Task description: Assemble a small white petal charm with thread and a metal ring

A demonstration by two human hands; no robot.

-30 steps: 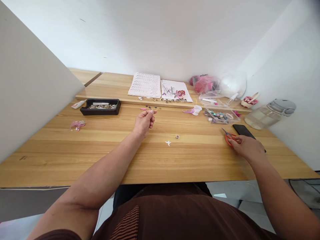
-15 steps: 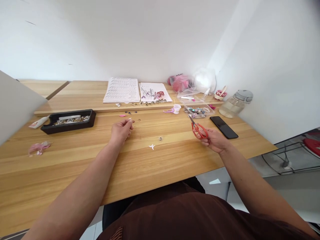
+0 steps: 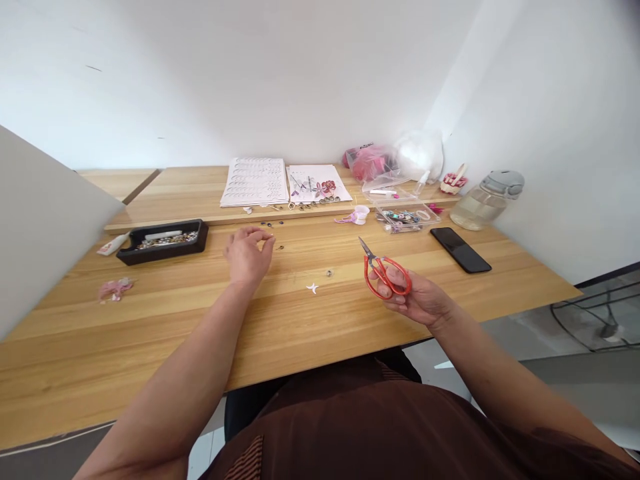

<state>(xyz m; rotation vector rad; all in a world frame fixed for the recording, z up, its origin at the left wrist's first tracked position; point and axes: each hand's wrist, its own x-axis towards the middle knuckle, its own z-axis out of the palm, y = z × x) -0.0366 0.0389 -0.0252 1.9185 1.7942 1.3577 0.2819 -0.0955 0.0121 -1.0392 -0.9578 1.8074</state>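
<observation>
My right hand (image 3: 411,297) is closed around the red handles of a pair of scissors (image 3: 386,275), whose metal blades point up and to the left. My left hand (image 3: 249,255) is over the table left of the middle, palm down, with its thumb and fingers curved toward each other; whether anything small is between the fingertips cannot be made out. A white star-like cutout (image 3: 313,288) lies on the wood between the hands. Just above it is a small round metallic piece (image 3: 329,273). Another small ring-like piece (image 3: 281,247) lies right of my left fingertips.
A black tray (image 3: 165,252) of beads, a white tube (image 3: 113,245) and pink scraps (image 3: 115,289) are at left. Behind are printed sheets (image 3: 255,181). At right stand a clear box (image 3: 407,220), a phone (image 3: 461,250), a bottle (image 3: 484,203) and a small basket (image 3: 453,182).
My right hand has brought the scissors left, nearer the white cutout. The fingers of my left hand have loosened from a pinch and spread somewhat. The camera view has shifted slightly.
</observation>
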